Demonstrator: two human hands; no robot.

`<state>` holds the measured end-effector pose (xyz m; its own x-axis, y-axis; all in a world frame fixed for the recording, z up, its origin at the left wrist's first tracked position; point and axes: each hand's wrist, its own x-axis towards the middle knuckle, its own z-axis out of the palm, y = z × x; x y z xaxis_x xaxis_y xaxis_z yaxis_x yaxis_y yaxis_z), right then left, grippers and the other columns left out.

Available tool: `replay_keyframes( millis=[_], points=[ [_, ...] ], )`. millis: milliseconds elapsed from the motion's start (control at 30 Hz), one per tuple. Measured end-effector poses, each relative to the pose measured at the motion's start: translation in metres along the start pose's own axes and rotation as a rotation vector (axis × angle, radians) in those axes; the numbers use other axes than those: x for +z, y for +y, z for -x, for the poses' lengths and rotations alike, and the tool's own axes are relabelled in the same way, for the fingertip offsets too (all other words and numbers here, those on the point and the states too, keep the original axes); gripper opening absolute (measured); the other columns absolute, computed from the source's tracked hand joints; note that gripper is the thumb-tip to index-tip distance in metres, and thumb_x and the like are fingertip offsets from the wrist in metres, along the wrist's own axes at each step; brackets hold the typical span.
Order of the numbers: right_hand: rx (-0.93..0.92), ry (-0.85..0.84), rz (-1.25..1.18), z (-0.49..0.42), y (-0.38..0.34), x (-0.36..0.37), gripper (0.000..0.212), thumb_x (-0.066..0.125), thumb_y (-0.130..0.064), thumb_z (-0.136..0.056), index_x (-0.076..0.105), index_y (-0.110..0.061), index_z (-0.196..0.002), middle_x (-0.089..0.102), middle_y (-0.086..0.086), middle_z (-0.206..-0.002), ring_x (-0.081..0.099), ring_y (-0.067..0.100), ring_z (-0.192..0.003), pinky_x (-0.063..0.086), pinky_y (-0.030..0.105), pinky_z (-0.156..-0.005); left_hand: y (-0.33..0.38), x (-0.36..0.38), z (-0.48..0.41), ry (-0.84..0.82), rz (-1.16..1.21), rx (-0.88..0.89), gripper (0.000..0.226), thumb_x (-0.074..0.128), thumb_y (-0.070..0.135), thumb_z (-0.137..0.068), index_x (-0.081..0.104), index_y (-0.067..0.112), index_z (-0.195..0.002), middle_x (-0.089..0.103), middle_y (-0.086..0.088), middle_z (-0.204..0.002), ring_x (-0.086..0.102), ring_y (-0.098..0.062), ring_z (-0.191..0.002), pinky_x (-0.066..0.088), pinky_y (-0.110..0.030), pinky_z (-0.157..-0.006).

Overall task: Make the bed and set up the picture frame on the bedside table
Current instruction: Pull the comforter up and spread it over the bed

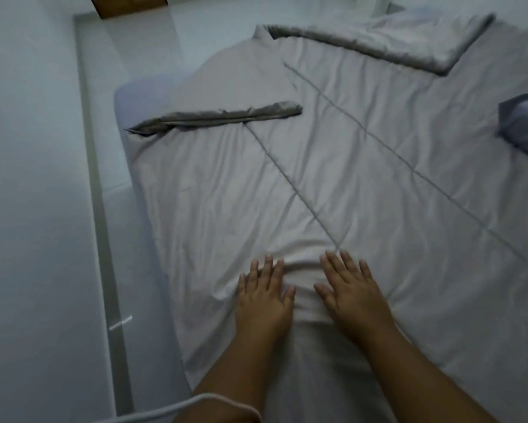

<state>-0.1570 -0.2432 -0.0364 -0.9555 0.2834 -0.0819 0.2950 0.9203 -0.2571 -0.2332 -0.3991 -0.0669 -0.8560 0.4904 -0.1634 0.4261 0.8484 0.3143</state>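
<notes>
A pale grey quilted duvet (363, 166) covers the bed, with stitched lines running across it. One corner is folded back at the far right (403, 44), showing a darker underside. A second turned-over edge (226, 116) lies at the left. My left hand (264, 296) and my right hand (352, 290) lie flat on the duvet near the front, palms down, fingers spread, a small ridge of cloth between them. Neither hand holds anything. A blue-grey pillow (525, 126) shows at the right edge. No picture frame or bedside table is in view.
The mattress corner (124, 105) shows in a blue sheet at the left. White floor (27, 209) and a pale strip (101, 215) run beside the bed. A wooden piece (128, 6) stands at the top. A white cord (153, 412) crosses the bottom left.
</notes>
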Motion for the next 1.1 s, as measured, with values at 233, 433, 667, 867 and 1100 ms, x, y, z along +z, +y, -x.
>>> replay_keyframes(
  millis=[233, 433, 667, 867, 1100],
  points=[
    [0.019, -0.059, 0.003, -0.05, 0.003, 0.024, 0.06, 0.034, -0.05, -0.094, 0.018, -0.025, -0.146, 0.016, -0.004, -0.157, 0.005, 0.017, -0.146, -0.01, 0.032, -0.114, -0.024, 0.005, -0.07, -0.01, -0.038, -0.087, 0.06, 0.017, 0.05, -0.095, -0.001, 0.029, -0.149, -0.007, 0.004, -0.159, -0.008, -0.015, -0.146, -0.007, -0.039, -0.117],
    [0.097, -0.046, -0.002, -0.153, -0.005, 0.041, 0.06, 0.026, -0.052, -0.094, 0.01, -0.029, -0.147, 0.007, -0.01, -0.157, -0.001, 0.01, -0.145, -0.009, 0.031, -0.115, -0.062, -0.01, -0.179, 0.066, -0.046, -0.05, 0.061, 0.015, 0.055, -0.093, 0.002, 0.032, -0.148, -0.004, 0.005, -0.159, -0.005, -0.016, -0.146, -0.01, -0.037, -0.115],
    [0.137, -0.016, -0.062, -0.29, -0.044, 0.029, 0.06, 0.026, -0.051, -0.095, 0.01, -0.026, -0.147, 0.007, -0.008, -0.158, -0.001, 0.011, -0.145, -0.008, 0.033, -0.116, -0.113, -0.058, -0.3, 0.038, -0.062, -0.042, 0.061, 0.018, 0.051, -0.095, 0.0, 0.028, -0.148, -0.007, 0.004, -0.159, -0.008, -0.019, -0.146, -0.008, -0.038, -0.117],
    [0.102, 0.006, -0.025, -0.328, -0.061, -0.001, 0.062, 0.022, -0.054, -0.094, 0.006, -0.026, -0.147, 0.007, -0.007, -0.158, -0.002, 0.011, -0.146, -0.008, 0.035, -0.116, -0.114, -0.092, -0.328, 0.003, -0.04, 0.062, 0.059, 0.02, 0.053, -0.093, -0.003, 0.039, -0.146, -0.01, 0.012, -0.158, -0.013, -0.017, -0.145, -0.011, -0.04, -0.115],
    [0.135, 0.077, 0.0, -0.354, -0.072, -0.05, 0.066, 0.013, -0.06, -0.091, 0.005, -0.027, -0.147, 0.008, -0.007, -0.158, -0.001, 0.01, -0.145, -0.01, 0.034, -0.114, -0.108, -0.149, -0.356, 0.023, -0.039, 0.2, 0.059, 0.011, 0.057, -0.092, -0.011, 0.041, -0.144, -0.017, 0.014, -0.156, -0.021, -0.011, -0.142, -0.018, -0.037, -0.112]
  ],
)
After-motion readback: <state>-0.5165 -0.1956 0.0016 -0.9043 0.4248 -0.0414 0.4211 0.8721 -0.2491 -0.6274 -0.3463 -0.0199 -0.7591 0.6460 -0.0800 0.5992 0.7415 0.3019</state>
